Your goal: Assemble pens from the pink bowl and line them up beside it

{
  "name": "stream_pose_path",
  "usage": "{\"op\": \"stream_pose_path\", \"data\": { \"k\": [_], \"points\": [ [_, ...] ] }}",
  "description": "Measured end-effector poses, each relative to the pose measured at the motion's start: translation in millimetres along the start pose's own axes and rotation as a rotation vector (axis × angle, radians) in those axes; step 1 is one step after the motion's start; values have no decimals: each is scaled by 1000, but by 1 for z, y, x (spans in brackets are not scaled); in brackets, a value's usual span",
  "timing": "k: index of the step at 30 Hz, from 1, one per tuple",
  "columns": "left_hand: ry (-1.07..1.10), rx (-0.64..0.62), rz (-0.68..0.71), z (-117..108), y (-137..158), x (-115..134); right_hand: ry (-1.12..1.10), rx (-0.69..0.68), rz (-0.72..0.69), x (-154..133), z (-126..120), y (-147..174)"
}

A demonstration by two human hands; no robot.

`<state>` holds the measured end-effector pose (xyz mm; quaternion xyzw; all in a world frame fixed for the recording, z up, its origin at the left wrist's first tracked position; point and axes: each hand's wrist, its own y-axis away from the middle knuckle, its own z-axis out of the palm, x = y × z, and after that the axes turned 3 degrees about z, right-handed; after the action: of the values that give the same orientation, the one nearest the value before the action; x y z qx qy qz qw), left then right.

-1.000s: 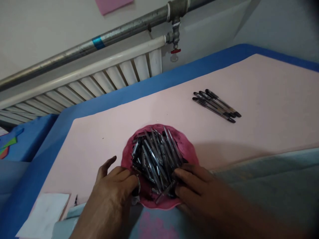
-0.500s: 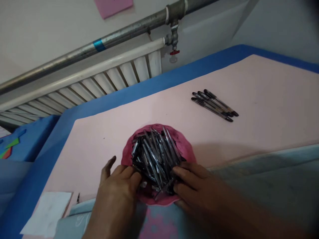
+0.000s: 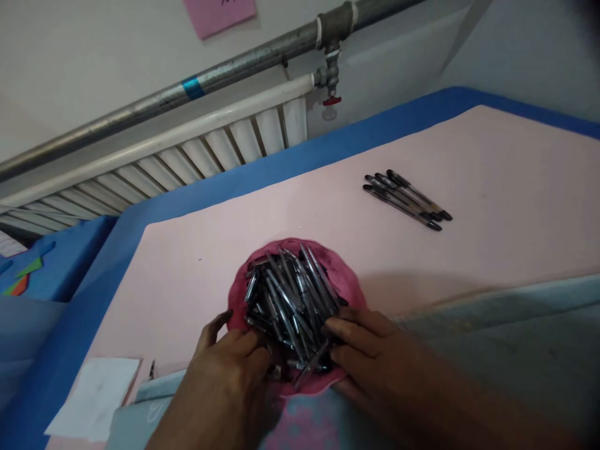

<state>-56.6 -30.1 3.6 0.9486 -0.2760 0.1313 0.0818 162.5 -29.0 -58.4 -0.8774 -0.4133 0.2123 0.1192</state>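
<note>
A pink bowl (image 3: 347, 278) with a wavy rim holds many clear-barrelled pens (image 3: 285, 294) with dark parts, heaped at all angles. My left hand (image 3: 232, 362) is at the bowl's near left side, its fingers bent inside over the wall and its thumb at the outer rim; the fingertips are hidden. At the near right side my right hand (image 3: 370, 344) has its bent fingers over the rim, against the pens, and its thumb is out of sight below. Several capped black pens (image 3: 405, 200) lie side by side on the pink table covering (image 3: 506, 206), beyond the bowl.
A blue border (image 3: 262, 165) runs round the pink covering. White paper (image 3: 94, 397) lies at the near left, beside grey-blue fabric (image 3: 145, 409). Behind the table are a white radiator (image 3: 206, 156), a metal pipe (image 3: 253, 56) and a red-handled valve (image 3: 332, 100).
The bowl has shifted slightly toward me and left, with both hands at it. My left thumb, raised earlier, is now at the rim. The capped pens have not moved on the table.
</note>
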Motion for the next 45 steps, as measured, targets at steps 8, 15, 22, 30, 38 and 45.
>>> {"op": "stream_pose_path", "data": {
  "k": [8,15,22,30,38,45],
  "points": [
    [639,130,-298,-34,25,-17,9,16,71,1,2,-3],
    [1160,744,-975,-28,12,-13,41,202,20,5,8,-4],
    [1188,734,-816,-19,10,-50,33,305,121,6,5,-6],
    [92,693,-1044,-22,23,-70,-15,214,176,6,-5,-1],
    [-161,810,-732,-11,11,-57,-72,110,266,2,-11,-3],
    [-10,861,-693,-9,7,-50,-193,32,263,-2,-32,-6]
  ]
}}
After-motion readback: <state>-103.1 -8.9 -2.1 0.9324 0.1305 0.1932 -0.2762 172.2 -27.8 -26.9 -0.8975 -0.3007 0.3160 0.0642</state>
